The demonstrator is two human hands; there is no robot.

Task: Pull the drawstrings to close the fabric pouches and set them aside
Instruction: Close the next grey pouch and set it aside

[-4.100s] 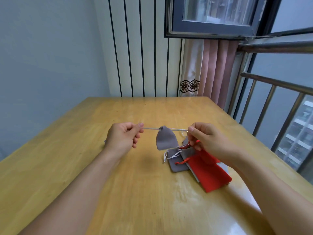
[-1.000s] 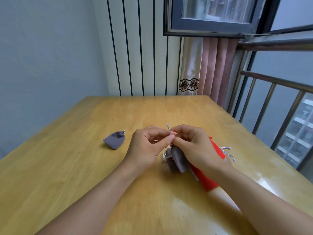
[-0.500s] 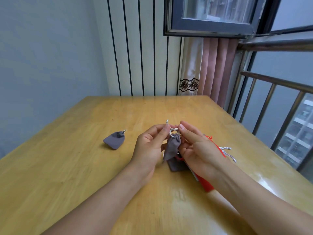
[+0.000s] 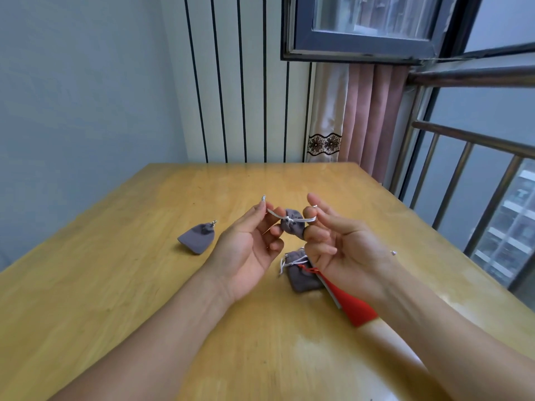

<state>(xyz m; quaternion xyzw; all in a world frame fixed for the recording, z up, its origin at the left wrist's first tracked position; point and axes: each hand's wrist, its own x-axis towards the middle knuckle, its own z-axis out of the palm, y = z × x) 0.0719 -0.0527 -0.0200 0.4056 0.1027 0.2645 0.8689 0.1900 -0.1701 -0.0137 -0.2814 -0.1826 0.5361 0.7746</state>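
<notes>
Our left hand [image 4: 246, 250] and right hand [image 4: 344, 250] each pinching a drawstring [image 4: 289, 219], cinched grey pouch [image 4: 292, 225] hung between them above mid-bench [image 4: 115, 285], closed pouch [image 4: 198, 238] toward the left edge, more pouches [image 4: 301, 273] under our right wrist

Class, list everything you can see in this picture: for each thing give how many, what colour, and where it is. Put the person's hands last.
held pouch: 1, grey, in the air between the hands, mouth gathered
closed pouch: 1, grey, on the table left of the hands
waiting pouch: 1, grey, on the table under the right hand
red pouch: at least 1, red, on the table, partly hidden by the right wrist
table: 1, light wood, fills the foreground
curtain: 1, pink and cream, far right corner
window: 1, dark frame, above the curtain
railing: 1, metal, right side
left hand: 1, pinches the held pouch's left string
right hand: 1, pinches the right string
</notes>
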